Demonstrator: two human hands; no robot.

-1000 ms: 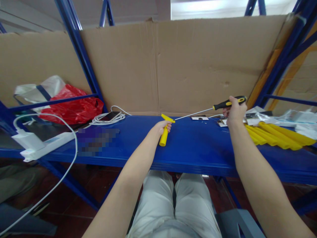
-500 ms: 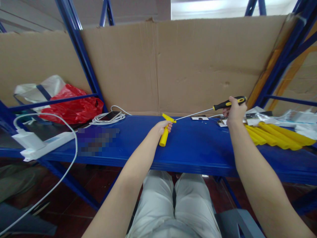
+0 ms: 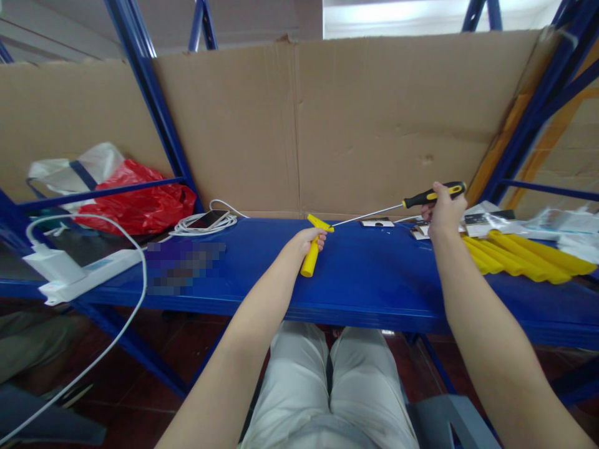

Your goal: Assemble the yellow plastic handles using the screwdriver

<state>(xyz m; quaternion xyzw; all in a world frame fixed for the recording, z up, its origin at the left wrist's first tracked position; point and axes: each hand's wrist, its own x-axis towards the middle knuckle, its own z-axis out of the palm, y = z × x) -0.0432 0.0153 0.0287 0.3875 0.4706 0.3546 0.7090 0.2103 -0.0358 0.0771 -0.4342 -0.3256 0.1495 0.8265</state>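
Observation:
My left hand (image 3: 311,240) is closed around a yellow T-shaped plastic handle (image 3: 308,264), held over the middle of the blue shelf. My right hand (image 3: 445,209) grips a long screwdriver (image 3: 416,199) by its black and yellow grip. The screwdriver's thin shaft slants down to the left, and its tip meets the right side of the yellow piece's head. Whether the tip sits inside a screw there is too small to tell. Several yellow tubular pieces (image 3: 528,255) lie side by side on the shelf, right of my right forearm.
A small white and black card (image 3: 377,222) lies at the back of the blue shelf (image 3: 374,287). Clear plastic bags (image 3: 571,227) are at the right. To the left are a coiled white cable (image 3: 201,224), a power strip (image 3: 93,274) and a red bag (image 3: 140,196). Cardboard (image 3: 374,125) stands behind.

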